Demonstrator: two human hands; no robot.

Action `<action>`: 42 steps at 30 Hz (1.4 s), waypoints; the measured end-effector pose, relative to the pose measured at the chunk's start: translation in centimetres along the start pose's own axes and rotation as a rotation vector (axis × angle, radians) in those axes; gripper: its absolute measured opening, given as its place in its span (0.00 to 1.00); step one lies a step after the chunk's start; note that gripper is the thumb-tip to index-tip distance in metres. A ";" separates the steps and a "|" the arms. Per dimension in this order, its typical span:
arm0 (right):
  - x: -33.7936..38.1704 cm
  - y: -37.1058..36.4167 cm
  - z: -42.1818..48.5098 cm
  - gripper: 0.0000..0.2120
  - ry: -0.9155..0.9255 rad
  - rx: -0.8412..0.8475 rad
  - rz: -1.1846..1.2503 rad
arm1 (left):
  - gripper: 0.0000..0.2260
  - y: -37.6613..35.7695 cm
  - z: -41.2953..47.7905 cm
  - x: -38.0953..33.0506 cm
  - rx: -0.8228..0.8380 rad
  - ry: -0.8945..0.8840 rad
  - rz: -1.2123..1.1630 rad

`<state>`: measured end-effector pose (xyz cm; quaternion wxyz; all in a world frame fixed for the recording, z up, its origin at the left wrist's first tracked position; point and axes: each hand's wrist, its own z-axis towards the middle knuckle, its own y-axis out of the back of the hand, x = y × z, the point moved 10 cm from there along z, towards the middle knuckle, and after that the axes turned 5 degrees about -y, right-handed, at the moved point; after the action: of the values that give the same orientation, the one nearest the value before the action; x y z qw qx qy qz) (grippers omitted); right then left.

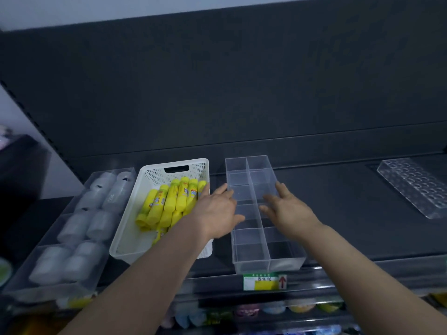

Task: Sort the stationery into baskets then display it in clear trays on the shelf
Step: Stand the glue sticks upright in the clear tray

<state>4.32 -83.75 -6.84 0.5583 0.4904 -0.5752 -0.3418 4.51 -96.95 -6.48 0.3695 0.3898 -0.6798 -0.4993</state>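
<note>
both hands hover at the clear divided tray (266, 264), which sits on the dark shelf (350, 226) with its compartments holding nothing. the left hand (217, 209) lies against the tray's left wall, fingers stretched forward and relaxed, gripping nothing that i can make out. the right hand (289, 210) spreads over the right column of compartments, fingers apart and only loosely bent, also holding nothing. flanking the tray like this looks to me like squaring it up or steadying it before filling, since a light plastic tray slides easily on a smooth shelf.

the white basket (125, 238) stands just beside the tray on its left, and the left forearm crosses over its near corner. inside it the yellow glue sticks (169, 201) lie in a loose heap, mostly pointing away from the person. keeping the basket right next to the tray makes each transfer short, which is probably why it is parked there (the sorting step seems done for this batch, the display step not yet begun).

further left, another clear tray (48, 291) already holds blurred white items (75, 226) in rows. well to the right lies a clear holder with round holes (411, 187), at an angle to the shelf edge. a price label (264, 281) with a yellow patch and a red arrow hangs on the shelf lip just below the divided tray. the back panel (242, 81) is dark grey and plain, the light is dim, and a lower shelf shows colourful goods (273, 307) too blurred to name.
</note>
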 end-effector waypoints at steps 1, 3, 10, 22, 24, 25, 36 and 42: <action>0.1 -0.1 0.1 0.22 0.006 0.011 -0.016 | 0.26 0.0 -0.1 0.1 -0.004 0.007 -0.008; 0.1 -0.2 0.2 0.23 0.012 0.021 -0.058 | 0.25 0.1 -0.3 0.2 -0.040 0.012 -0.070; 3.5 2.5 0.3 0.17 0.187 -0.130 -0.049 | 0.14 2.9 -5.3 7.9 -0.542 0.306 -0.492; 13.3 1.8 1.1 0.12 0.324 -0.207 0.048 | 0.20 -1.2 -9.1 17.1 -0.384 0.510 -0.517; 14.3 1.6 1.4 0.12 0.314 -0.219 0.055 | 0.24 -0.9 -8.6 16.6 -0.381 0.434 -0.489; 14.7 1.5 1.5 0.11 0.315 -0.224 0.061 | 0.26 -0.6 -8.4 16.2 -0.382 0.403 -0.436; 18.3 -0.1 2.0 0.12 0.308 -0.239 0.069 | 0.12 2.6 -9.8 17.7 -0.686 0.440 -0.294; 22.0 -2.9 3.3 0.21 0.370 -0.146 -0.196 | 0.11 2.3 -11.4 21.7 -0.773 0.519 -0.516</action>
<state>3.87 -105.86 -3.29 0.6526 0.5567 -0.3864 -0.3390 5.16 -120.46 0.81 0.5076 0.4906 -0.2146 -0.6750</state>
